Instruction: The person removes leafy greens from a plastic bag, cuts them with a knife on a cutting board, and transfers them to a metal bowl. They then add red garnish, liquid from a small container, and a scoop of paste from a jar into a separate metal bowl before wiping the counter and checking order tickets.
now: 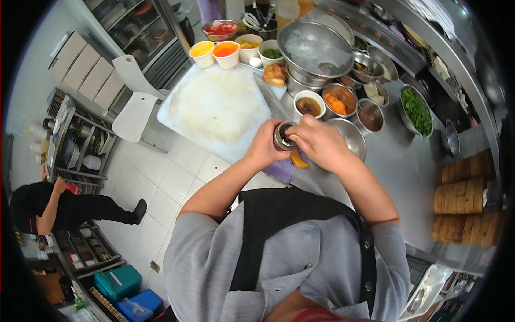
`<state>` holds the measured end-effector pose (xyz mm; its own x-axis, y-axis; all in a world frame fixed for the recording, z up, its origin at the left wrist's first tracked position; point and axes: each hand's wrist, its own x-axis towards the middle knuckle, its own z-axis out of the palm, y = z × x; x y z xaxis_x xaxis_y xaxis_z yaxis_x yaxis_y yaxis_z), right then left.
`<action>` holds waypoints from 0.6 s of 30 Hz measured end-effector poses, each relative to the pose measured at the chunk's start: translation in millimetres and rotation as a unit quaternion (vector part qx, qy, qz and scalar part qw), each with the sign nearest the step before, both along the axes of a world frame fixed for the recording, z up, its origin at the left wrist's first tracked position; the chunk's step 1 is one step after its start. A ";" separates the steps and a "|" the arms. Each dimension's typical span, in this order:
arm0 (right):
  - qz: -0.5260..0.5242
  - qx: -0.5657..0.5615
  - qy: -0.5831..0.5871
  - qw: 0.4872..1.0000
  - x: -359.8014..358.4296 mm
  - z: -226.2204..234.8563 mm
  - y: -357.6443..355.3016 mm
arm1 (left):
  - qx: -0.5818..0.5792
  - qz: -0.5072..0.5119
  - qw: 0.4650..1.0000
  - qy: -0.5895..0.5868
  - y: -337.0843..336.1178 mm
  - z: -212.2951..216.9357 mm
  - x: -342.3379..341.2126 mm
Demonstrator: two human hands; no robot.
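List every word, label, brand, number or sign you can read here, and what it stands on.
No text is readable.
Jar in the left hand: any lettering is too small and blurred.
Co-worker's black shirt: small red mark, too small to read.

Two bare hands, one left hand [265, 144] and one right hand [322, 144], meet at one jar [278, 141]. Beyond the left hand stand four round white tubs [227, 60]; just beyond both, one broth-filled tub [296, 107]. Well left: one white chair [135, 117], one co-worker [48, 204].
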<state>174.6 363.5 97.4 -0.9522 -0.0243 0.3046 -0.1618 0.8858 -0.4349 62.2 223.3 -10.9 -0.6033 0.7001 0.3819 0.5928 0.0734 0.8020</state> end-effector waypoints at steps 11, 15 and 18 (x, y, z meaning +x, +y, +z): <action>-0.083 -0.160 0.121 0.976 9.9 -11.4 -4.4 | 0.058 0.081 0.994 -0.041 25.3 22.9 -152.0; -0.191 -0.115 0.160 0.961 54.3 -51.8 -7.8 | 0.092 0.074 0.993 0.015 83.1 31.9 -232.1; -0.267 -0.058 0.094 0.957 98.2 -94.9 -6.4 | 0.039 0.100 0.993 0.037 129.3 36.0 -267.7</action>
<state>272.8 357.2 2.5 -0.7477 0.4948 0.4429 0.2158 0.8118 -0.5426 -205.5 352.6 25.1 -0.6959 0.5349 0.4791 0.6300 0.1347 0.7648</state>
